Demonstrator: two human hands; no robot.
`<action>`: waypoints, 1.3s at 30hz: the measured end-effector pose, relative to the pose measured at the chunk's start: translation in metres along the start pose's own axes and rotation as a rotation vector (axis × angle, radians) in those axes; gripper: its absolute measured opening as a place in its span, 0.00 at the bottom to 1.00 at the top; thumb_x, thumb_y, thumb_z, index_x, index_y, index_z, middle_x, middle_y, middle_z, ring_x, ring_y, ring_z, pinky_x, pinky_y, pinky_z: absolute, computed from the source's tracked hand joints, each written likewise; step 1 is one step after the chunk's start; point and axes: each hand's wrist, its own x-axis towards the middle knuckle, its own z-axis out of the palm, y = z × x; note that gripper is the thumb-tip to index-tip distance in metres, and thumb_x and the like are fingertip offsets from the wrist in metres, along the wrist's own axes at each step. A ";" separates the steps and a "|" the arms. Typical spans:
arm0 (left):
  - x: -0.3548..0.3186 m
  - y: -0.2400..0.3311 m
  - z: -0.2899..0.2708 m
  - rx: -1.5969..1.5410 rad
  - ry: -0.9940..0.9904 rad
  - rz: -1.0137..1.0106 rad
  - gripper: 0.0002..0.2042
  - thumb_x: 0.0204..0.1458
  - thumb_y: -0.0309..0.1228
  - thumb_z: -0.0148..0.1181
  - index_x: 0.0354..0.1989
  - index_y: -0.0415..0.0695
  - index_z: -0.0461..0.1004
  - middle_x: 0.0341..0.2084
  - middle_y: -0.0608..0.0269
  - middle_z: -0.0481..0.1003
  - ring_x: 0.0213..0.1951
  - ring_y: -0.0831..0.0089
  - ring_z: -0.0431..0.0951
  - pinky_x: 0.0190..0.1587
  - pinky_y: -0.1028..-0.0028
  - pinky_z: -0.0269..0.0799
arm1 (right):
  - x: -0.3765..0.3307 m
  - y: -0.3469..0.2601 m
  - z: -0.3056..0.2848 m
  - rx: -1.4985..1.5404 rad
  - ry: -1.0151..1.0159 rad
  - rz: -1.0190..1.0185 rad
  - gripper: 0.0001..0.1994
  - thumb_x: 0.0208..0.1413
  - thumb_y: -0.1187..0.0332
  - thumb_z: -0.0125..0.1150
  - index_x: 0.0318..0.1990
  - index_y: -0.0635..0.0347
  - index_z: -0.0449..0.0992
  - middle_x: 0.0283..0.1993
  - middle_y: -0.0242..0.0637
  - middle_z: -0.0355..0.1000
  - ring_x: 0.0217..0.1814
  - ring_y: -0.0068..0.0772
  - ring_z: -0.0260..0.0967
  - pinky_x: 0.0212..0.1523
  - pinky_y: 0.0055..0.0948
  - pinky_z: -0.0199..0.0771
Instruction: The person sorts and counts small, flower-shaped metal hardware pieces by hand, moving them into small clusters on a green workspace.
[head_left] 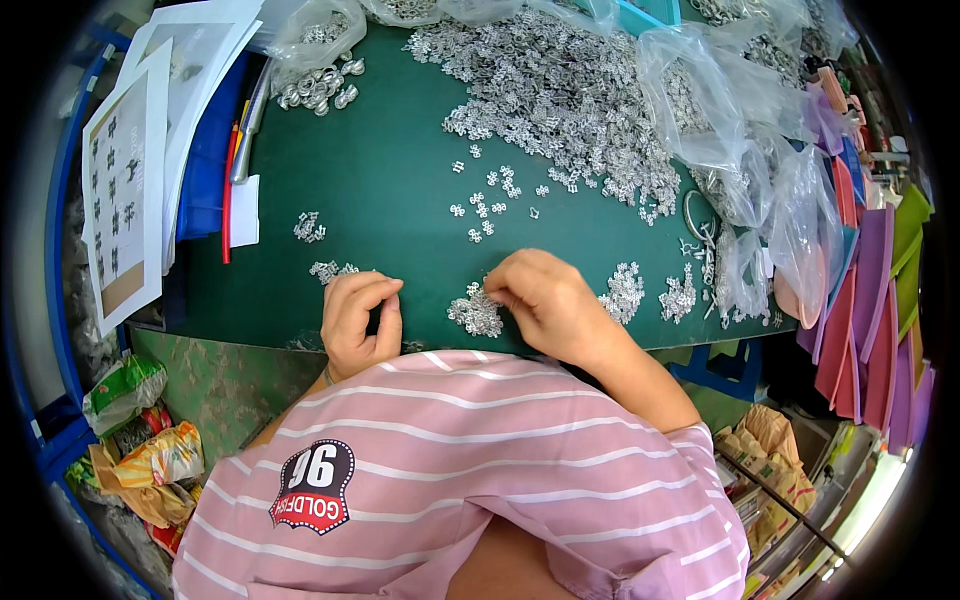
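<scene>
In the head view, the right hand (pixel 545 298) bends over one pile (pixel 474 314) by the desk's (pixel 385 200) near edge, its grip unclear. The left hand (pixel 356 318) curls, thumb near forefinger; contact unclear. Light single-piece pinches should suit. Five small piles stand out; one heap (pixel 560 90) lies toward the far edge.

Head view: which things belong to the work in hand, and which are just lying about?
Probably in use:
small metal pile at the right hand
small cluster beside the left hand
large heap of metal pieces

Probably just lying about:
red stick, left
crumpled packaging, lower left
pink and purple strips, right edge
</scene>
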 end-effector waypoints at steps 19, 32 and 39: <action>0.002 0.000 -0.001 0.009 0.022 0.033 0.12 0.41 0.13 0.61 0.35 0.40 0.78 0.30 0.58 0.77 0.32 0.62 0.74 0.39 0.67 0.68 | 0.020 0.009 -0.013 -0.134 -0.063 -0.044 0.07 0.46 0.82 0.61 0.34 0.63 0.80 0.31 0.41 0.72 0.36 0.47 0.71 0.38 0.40 0.73; 0.002 -0.002 0.000 0.000 0.026 0.036 0.13 0.40 0.13 0.61 0.35 0.40 0.78 0.30 0.58 0.77 0.31 0.62 0.74 0.38 0.67 0.68 | 0.039 0.019 0.009 -0.378 0.049 -0.142 0.11 0.43 0.80 0.68 0.37 0.62 0.79 0.35 0.39 0.71 0.37 0.44 0.68 0.38 0.38 0.70; 0.002 -0.003 0.002 -0.017 0.045 0.039 0.13 0.39 0.13 0.61 0.35 0.41 0.78 0.30 0.59 0.77 0.30 0.62 0.74 0.38 0.67 0.68 | 0.026 0.005 0.001 -0.133 -0.092 -0.121 0.06 0.45 0.80 0.64 0.31 0.61 0.76 0.32 0.40 0.72 0.36 0.47 0.71 0.38 0.41 0.70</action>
